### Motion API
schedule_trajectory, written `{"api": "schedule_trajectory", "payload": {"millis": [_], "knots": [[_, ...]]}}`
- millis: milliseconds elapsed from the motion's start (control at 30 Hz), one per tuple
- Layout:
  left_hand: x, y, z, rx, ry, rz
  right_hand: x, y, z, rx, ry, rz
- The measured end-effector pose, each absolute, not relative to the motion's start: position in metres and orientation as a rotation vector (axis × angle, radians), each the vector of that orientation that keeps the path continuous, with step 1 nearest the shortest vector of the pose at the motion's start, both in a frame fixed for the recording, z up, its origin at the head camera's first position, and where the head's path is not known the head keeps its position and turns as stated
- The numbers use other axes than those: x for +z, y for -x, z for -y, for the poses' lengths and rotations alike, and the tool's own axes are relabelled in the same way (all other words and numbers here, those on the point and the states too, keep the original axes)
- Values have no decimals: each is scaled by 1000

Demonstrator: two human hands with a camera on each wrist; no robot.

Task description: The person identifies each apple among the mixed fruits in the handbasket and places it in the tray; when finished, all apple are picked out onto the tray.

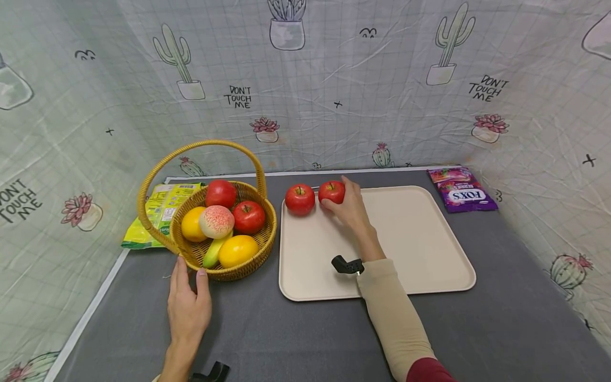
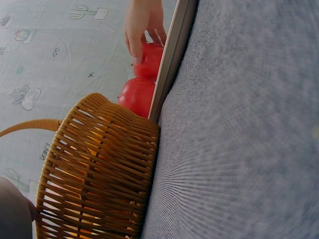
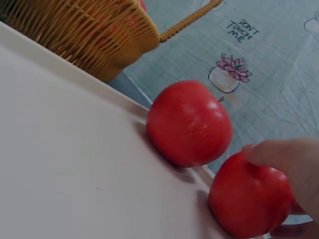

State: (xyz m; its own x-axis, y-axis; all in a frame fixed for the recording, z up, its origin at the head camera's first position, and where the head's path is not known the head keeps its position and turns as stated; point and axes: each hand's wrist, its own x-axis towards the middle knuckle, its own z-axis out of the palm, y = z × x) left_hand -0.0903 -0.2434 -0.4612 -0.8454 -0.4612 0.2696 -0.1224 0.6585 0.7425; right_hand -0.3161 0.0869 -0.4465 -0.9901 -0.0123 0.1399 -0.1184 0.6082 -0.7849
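The right hand (image 1: 352, 207) is gripping a red apple (image 1: 331, 192), its thumb pressing from the near side and its fingers curling round the far side; the gap between them is spanning only the fruit. This apple is lying directly within that hand's grasp, at the far edge of the beige tray (image 1: 406, 239), well apart from the left hand (image 1: 188, 302) and ahead of it to the right. A second apple (image 1: 299, 199) is resting on the tray just beside the gripped one, on the right hand's left.

The left hand is extending its fingers fairly straight, thumb parted from them, and is touching the near side of the wicker basket (image 1: 235, 274) with its fingertips. Beyond these fingertips, the basket is holding a peach-like fruit (image 1: 217, 222), two more red fruits (image 1: 249, 217), two yellow-orange fruits (image 1: 238, 251) and a greenish-yellow banana (image 1: 212, 254); its arched handle is standing upright.

A yellow-green packet (image 1: 162, 212) is lying beyond the left hand, partly behind the basket. A purple packet (image 1: 462, 190) is lying well to the right of the right hand, beside the tray. The grey worktop (image 1: 501, 318) is extending beneath both hands.
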Motion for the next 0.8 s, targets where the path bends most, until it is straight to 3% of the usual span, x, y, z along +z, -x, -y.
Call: {"api": "schedule_trajectory", "payload": {"millis": [800], "knots": [[-459, 89, 243, -1048, -446, 2431, -411, 304, -85, 1308, -195, 2602]]}}
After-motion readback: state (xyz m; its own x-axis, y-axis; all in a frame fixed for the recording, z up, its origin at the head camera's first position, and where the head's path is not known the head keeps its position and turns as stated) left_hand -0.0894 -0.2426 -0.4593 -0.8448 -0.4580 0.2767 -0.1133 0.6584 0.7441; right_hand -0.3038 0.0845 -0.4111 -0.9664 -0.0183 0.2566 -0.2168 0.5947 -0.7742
